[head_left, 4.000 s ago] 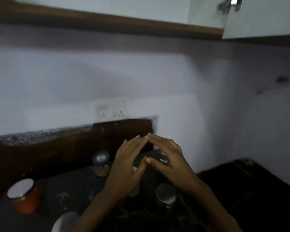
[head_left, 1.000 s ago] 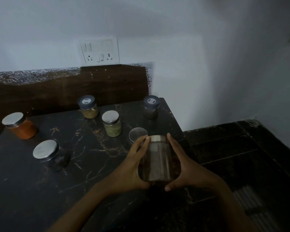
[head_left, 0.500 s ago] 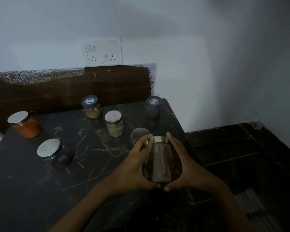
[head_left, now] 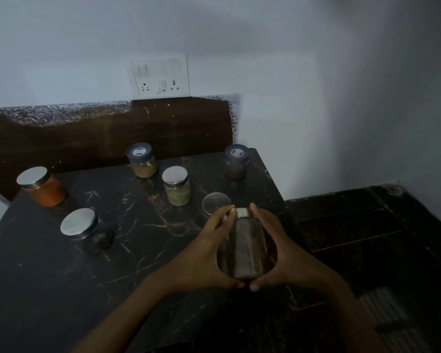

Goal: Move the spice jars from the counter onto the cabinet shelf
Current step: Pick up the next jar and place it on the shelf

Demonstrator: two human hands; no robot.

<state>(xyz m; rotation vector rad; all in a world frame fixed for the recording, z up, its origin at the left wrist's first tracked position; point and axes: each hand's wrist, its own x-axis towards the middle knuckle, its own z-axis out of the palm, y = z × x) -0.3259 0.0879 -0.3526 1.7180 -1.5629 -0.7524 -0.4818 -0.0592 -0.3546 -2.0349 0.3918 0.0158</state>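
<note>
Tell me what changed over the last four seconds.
The left hand and right hand, empty four seconds ago, now grip the brown jar by its sides. Over the last second that grip held. The other jars stayed on the counter.

Counter: black marble counter [head_left: 138, 238] with pale gold veins.
Far left: orange-spice jar [head_left: 42, 188], steel lid.
Left front: dark-filled jar [head_left: 87, 231], steel lid.
Back middle: yellow-spice jar [head_left: 141, 161], grey lid.
Centre: green-herb jar [head_left: 176, 186], steel lid.
Back right corner: dark grey-lidded jar [head_left: 236, 162].
Right of centre: clear round lid [head_left: 214, 203]; what is under it is hidden.
</note>
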